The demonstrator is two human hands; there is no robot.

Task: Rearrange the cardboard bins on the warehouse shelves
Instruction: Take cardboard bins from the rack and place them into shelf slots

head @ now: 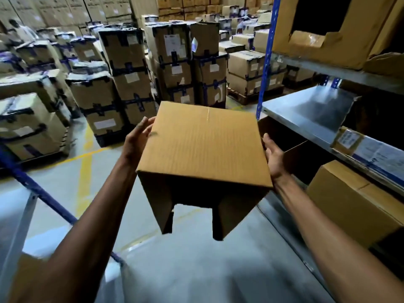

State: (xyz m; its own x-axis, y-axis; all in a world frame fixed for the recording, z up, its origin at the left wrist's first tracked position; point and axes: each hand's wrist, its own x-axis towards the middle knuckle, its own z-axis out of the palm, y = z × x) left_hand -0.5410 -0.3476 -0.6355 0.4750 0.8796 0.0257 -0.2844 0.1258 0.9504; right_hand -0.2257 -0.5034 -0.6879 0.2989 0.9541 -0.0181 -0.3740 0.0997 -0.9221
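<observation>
Bin (203, 145) is up in the air over the aisle, flipped so its closed face looks up and the cut-out side hangs down, just left of the shelf (306, 110). It's squeezed between 2 flat palms. Left hand (137, 141) has fingers straight and a bit spread on the left wall. Right hand (274, 158) has fingers straight and close together on the right wall. Neither hand hooks an edge, so the person should probably press evenly, turn the bin upright and slide it onto the bare steel deck.
</observation>
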